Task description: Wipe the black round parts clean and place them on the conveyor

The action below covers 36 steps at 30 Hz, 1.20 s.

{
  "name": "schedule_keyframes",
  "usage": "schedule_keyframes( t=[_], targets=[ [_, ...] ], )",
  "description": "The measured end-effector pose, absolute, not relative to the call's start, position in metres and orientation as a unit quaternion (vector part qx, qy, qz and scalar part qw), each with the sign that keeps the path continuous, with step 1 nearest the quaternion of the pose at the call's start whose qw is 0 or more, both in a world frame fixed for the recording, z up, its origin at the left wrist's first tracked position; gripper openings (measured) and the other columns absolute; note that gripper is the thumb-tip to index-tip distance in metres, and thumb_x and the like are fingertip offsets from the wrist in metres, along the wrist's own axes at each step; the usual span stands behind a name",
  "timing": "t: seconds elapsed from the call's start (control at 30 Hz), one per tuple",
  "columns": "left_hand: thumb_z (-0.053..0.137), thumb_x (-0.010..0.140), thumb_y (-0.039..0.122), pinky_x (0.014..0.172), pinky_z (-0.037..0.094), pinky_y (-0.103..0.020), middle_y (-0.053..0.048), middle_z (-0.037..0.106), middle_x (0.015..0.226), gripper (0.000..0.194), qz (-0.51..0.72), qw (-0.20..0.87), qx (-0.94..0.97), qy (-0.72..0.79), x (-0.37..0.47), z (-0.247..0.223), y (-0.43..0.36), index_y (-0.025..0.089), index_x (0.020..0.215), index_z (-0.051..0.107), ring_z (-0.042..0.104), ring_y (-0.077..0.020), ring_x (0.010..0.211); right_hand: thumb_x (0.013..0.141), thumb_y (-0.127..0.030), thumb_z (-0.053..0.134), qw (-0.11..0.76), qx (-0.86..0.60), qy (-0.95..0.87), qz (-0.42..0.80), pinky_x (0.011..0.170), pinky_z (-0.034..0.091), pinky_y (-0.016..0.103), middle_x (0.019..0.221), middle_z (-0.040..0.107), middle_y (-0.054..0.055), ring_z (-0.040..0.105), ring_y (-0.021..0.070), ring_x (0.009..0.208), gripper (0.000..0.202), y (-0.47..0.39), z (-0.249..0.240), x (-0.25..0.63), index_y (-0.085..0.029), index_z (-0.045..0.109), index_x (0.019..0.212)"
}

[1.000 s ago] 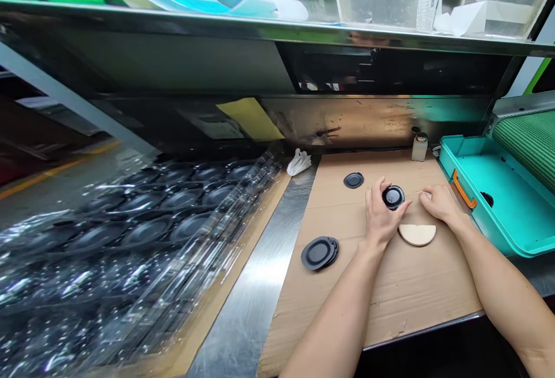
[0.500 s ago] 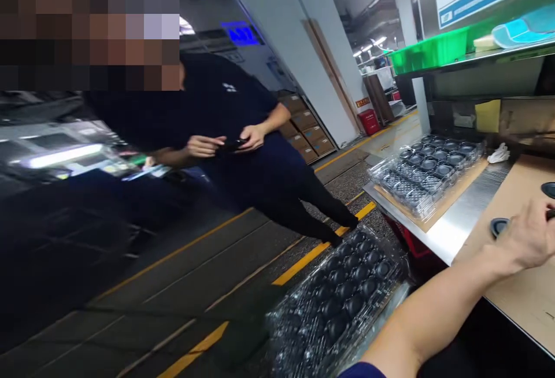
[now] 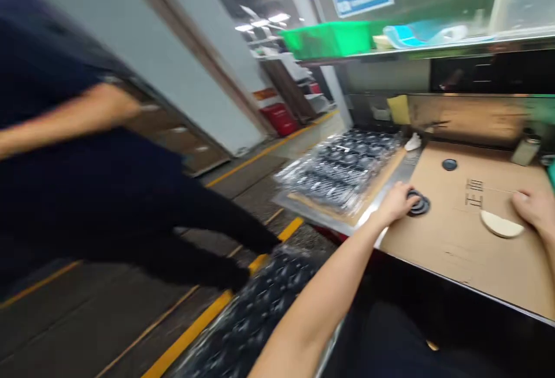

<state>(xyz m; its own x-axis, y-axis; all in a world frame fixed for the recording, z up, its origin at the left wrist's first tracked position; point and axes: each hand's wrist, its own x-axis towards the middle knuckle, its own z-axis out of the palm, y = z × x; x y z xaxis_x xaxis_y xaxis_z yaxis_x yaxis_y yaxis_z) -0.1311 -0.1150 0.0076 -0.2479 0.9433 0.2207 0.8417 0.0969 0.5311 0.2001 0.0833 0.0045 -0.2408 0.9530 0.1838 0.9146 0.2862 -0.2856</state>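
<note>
A cream half-disc [image 3: 502, 225] lies beside the right hand [image 3: 535, 209], fingers curled — contents unclear. At its nine o'clock, the left hand's [image 3: 398, 201] grip pinches a black round part [image 3: 413, 194] over dark discs [image 3: 421, 207] — another disc [image 3: 450, 165] at their one o'clock.

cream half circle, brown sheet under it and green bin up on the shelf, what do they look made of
The half circle is pale and matt: perhaps wood, foam or plastic, no grain visible to settle it. The brown sheet looks like dull cardboard, with dark printed marks. The green bin seems smooth plastic, judging by its even, bright colour.
</note>
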Motion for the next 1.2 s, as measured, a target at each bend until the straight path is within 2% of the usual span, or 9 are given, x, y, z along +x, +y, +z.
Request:
schedule_keyframes(
  t=[0.07, 0.2, 0.3, 0.37, 0.5, 0.7, 0.83, 1.0, 1.2],
  targets=[
    [0.057, 0.092, 0.043, 0.100, 0.047, -0.038, -0.011, 0.065, 0.107, 0.034, 0.256, 0.093, 0.600, 0.752, -0.135, 0.005, -0.111, 0.019, 0.110, 0.072, 0.064, -0.0258, 0.103, 0.095, -0.034, 0.051, 0.121, -0.596, -0.793, 0.045, 0.081, 0.045, 0.035, 0.111, 0.072, 0.019, 0.066, 0.0292, 0.107, 0.037, 0.086, 0.008, 0.223, -0.017, 0.076, 0.116],
    [0.048, 0.094, 0.053, 0.108, 0.042, -0.039, -0.015, 0.063, 0.124, 0.052, 0.197, 0.127, 0.617, 0.751, -0.135, 0.016, -0.108, 0.017, 0.126, 0.067, 0.061, -0.0291, 0.117, 0.091, -0.040, 0.049, 0.134, -0.605, -0.785, 0.032, 0.077, 0.043, 0.031, 0.105, 0.075, 0.014, 0.068, 0.0273, 0.099, 0.041, 0.088, 0.008, 0.217, -0.022, 0.077, 0.115],
    [0.063, 0.080, 0.066, 0.110, 0.041, -0.039, -0.017, 0.054, 0.142, 0.078, 0.159, 0.150, 0.633, 0.743, -0.128, 0.028, -0.110, 0.015, 0.138, 0.058, 0.057, -0.0340, 0.128, 0.090, -0.040, 0.048, 0.137, -0.613, -0.777, 0.039, 0.073, 0.042, 0.030, 0.105, 0.075, 0.012, 0.068, 0.0271, 0.098, 0.041, 0.085, 0.007, 0.210, -0.025, 0.078, 0.114],
    [0.076, 0.068, 0.063, 0.108, 0.043, -0.041, -0.018, 0.054, 0.144, 0.087, 0.124, 0.154, 0.648, 0.736, -0.122, 0.033, -0.110, 0.015, 0.138, 0.057, 0.057, -0.0369, 0.128, 0.089, -0.040, 0.049, 0.135, -0.616, -0.775, 0.039, 0.072, 0.042, 0.031, 0.104, 0.075, 0.012, 0.067, 0.0275, 0.097, 0.041, 0.085, 0.008, 0.211, -0.025, 0.078, 0.114],
    [0.078, 0.069, 0.044, 0.105, 0.045, -0.042, -0.019, 0.060, 0.136, 0.067, 0.085, 0.134, 0.662, 0.732, -0.108, 0.031, -0.108, 0.016, 0.128, 0.062, 0.059, -0.0372, 0.124, 0.090, -0.041, 0.048, 0.135, -0.619, -0.772, 0.041, 0.074, 0.043, 0.031, 0.103, 0.075, 0.014, 0.067, 0.0281, 0.097, 0.041, 0.085, 0.007, 0.212, -0.024, 0.078, 0.113],
    [0.072, 0.072, 0.029, 0.112, 0.040, -0.041, -0.018, 0.060, 0.139, 0.067, 0.094, 0.131, 0.668, 0.727, -0.095, 0.029, -0.099, 0.013, 0.135, 0.058, 0.054, -0.0356, 0.130, 0.091, -0.040, 0.049, 0.140, -0.625, -0.766, 0.057, 0.073, 0.042, 0.030, 0.103, 0.075, 0.014, 0.067, 0.0277, 0.098, 0.040, 0.078, 0.013, 0.209, -0.022, 0.078, 0.112],
    [0.073, 0.073, 0.033, 0.105, 0.045, -0.039, -0.017, 0.064, 0.131, 0.062, 0.094, 0.150, 0.657, 0.733, -0.091, 0.032, -0.096, 0.012, 0.130, 0.061, 0.060, -0.0328, 0.121, 0.091, -0.037, 0.048, 0.136, -0.622, -0.769, 0.063, 0.075, 0.042, 0.029, 0.102, 0.074, 0.014, 0.066, 0.0267, 0.099, 0.038, 0.071, 0.019, 0.208, -0.020, 0.078, 0.106],
    [0.075, 0.073, 0.047, 0.108, 0.043, -0.040, -0.020, 0.058, 0.138, 0.077, 0.060, 0.142, 0.652, 0.743, -0.090, 0.035, -0.087, 0.011, 0.138, 0.056, 0.055, -0.0357, 0.130, 0.093, -0.038, 0.047, 0.131, -0.614, -0.776, 0.065, 0.081, 0.044, 0.032, 0.103, 0.074, 0.013, 0.065, 0.0280, 0.100, 0.038, 0.075, 0.014, 0.210, -0.020, 0.077, 0.108],
    [0.068, 0.076, 0.041, 0.106, 0.046, -0.040, -0.017, 0.067, 0.127, 0.057, 0.066, 0.144, 0.685, 0.712, -0.080, 0.034, -0.112, 0.013, 0.126, 0.065, 0.062, -0.0323, 0.119, 0.094, -0.041, 0.057, 0.269, -0.540, -0.797, 0.002, 0.104, 0.043, 0.040, 0.129, 0.063, 0.016, 0.057, 0.0294, 0.119, 0.046, 0.056, 0.030, 0.196, -0.015, 0.065, 0.131]
  ],
)
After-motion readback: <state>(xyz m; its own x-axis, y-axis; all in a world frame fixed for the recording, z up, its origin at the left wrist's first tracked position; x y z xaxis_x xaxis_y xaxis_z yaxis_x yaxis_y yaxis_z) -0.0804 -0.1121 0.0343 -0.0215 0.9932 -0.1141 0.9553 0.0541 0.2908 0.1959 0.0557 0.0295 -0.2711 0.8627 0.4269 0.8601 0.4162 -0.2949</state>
